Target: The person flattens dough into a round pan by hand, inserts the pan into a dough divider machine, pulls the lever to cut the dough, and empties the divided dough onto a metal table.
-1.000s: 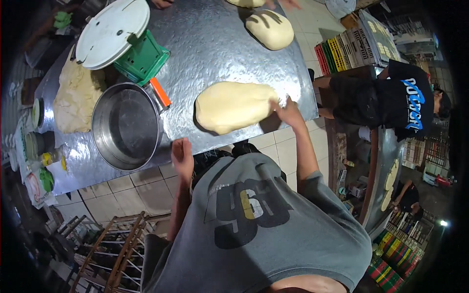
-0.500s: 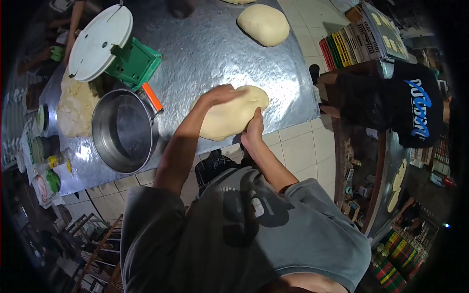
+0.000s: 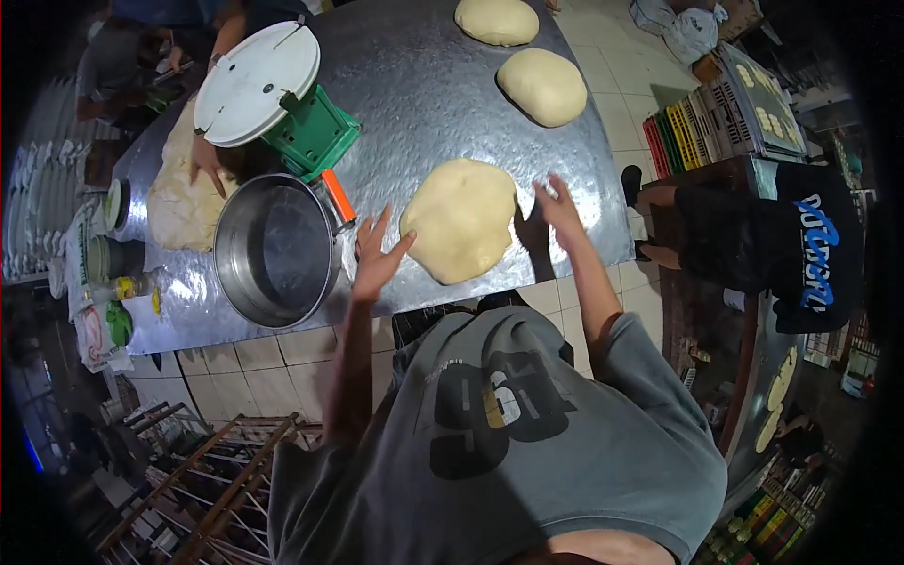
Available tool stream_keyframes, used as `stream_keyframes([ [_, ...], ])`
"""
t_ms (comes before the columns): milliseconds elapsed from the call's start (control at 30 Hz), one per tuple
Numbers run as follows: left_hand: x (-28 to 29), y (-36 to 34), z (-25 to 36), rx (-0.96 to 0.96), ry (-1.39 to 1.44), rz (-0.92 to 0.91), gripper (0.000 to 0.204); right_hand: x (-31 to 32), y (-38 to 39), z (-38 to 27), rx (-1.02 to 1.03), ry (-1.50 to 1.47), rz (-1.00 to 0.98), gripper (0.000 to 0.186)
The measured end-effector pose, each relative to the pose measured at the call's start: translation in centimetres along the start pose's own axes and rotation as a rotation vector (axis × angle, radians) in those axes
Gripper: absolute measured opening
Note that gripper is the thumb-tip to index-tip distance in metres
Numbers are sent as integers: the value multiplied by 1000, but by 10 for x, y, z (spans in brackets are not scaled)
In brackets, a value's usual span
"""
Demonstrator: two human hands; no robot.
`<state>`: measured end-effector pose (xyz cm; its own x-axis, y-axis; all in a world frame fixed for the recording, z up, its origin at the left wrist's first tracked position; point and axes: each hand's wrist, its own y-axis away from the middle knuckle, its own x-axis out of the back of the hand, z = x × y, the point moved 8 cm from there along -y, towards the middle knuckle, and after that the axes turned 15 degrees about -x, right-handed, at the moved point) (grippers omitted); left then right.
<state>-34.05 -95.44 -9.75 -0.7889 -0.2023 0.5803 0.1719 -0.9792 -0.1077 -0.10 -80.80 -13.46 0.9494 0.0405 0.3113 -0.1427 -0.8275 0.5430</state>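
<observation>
A flattened, uneven round of pale dough (image 3: 459,221) lies on the shiny metal table (image 3: 414,104) in front of me. To its left, my left hand (image 3: 378,256) is open with fingers spread, its thumb close to the dough's edge; whether they touch I cannot tell. On the other side my right hand (image 3: 559,209) hovers open, apart from the dough, and casts a shadow on the table. Neither hand holds anything. Two smooth dough balls, one nearer (image 3: 542,87) and one farther (image 3: 497,21), rest at the table's far right.
Left of my hands stands a deep metal pan (image 3: 278,252) beside a green scale (image 3: 314,132) with a white plate. A co-worker's hand (image 3: 207,165) touches a large dough mass (image 3: 179,205). Another person (image 3: 744,235) stands at right, near stacked crates (image 3: 692,137).
Both hands have let go of the dough and moved apart to either side. The dough now looks rounder and flatter. A co-worker's hand has come onto the large dough mass at left.
</observation>
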Motion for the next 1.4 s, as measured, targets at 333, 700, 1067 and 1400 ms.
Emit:
stream_keyframes([
  [333,-117,5,-6,730,1204,263,49,-90,55,34,-318,-255,-63,56],
  [700,-18,-67,86,-281,-123,186,39,-20,41,-53,439,309,277,27],
  [1067,-121,-61,65,-492,-384,-259,72,-158,74,-43,697,1092,-119,73],
  [1400,-129,-162,51,-279,-601,-544,68,-168,23,-86,585,1118,-205,72],
])
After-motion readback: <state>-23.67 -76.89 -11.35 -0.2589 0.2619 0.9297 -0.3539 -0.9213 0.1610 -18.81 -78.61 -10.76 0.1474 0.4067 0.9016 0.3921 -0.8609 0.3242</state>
